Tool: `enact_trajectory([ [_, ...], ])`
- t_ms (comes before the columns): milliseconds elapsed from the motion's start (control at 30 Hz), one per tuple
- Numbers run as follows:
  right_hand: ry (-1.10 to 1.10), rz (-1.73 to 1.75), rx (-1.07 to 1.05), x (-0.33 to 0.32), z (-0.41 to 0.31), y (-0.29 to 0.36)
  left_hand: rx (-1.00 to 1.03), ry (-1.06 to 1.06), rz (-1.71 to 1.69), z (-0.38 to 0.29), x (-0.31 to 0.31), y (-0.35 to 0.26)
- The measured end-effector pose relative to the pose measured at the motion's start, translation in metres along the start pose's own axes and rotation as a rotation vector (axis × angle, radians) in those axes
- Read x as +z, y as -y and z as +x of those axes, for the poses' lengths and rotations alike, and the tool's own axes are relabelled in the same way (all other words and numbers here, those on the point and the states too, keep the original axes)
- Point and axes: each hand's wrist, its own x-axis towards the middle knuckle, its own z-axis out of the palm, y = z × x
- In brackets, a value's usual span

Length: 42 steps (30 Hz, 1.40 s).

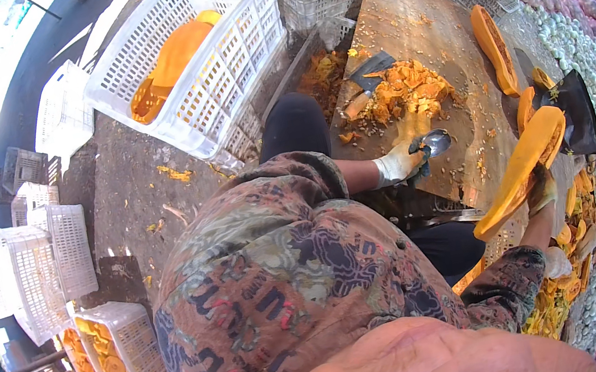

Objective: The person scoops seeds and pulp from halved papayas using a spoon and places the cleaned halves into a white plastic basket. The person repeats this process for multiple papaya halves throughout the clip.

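My left hand, in a pale work glove with dark fingers, is closed around a metal spoon above the near edge of a wooden board. At the right, my gloved right hand holds a long halved orange squash from beneath. Scooped squash pulp and seeds lie heaped on the board. Beside the heap rests a broad-bladed tool with a wooden handle. Another squash half lies along the board's far right side, and a smaller piece is near the held one.
A white plastic crate with squash stands at the upper left. Stacked crates line the far left, and squash-filled ones sit lower left. Squash pieces and pulp lie at lower right, near net sacks. A black bag or sheet is beside the board.
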Motion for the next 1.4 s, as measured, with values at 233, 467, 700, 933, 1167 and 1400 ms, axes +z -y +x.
enact_trajectory([
  [233,-0.158,-0.632,0.393,0.139,0.015,-0.116,0.175,0.051,0.700,-0.004,-0.011,-0.033],
  [467,-0.090,-0.888,0.134,0.151,-0.006,-0.186,-0.067,-0.144,0.777,0.026,-0.036,0.060],
  [700,-0.088,-1.371,-0.048,0.174,-0.099,-0.187,0.000,-0.206,0.757,0.029,-0.024,0.084],
  [933,-0.060,-1.375,0.150,0.194,-0.099,-0.179,-0.198,-0.319,-0.043,0.020,-0.044,0.006],
  [1167,-0.070,-1.316,0.190,0.195,-0.090,-0.168,-0.146,-0.158,1.455,0.088,-0.051,-0.050],
  [1400,-0.021,-1.279,0.181,0.191,-0.088,-0.164,-0.047,-0.151,1.566,0.167,-0.034,-0.061],
])
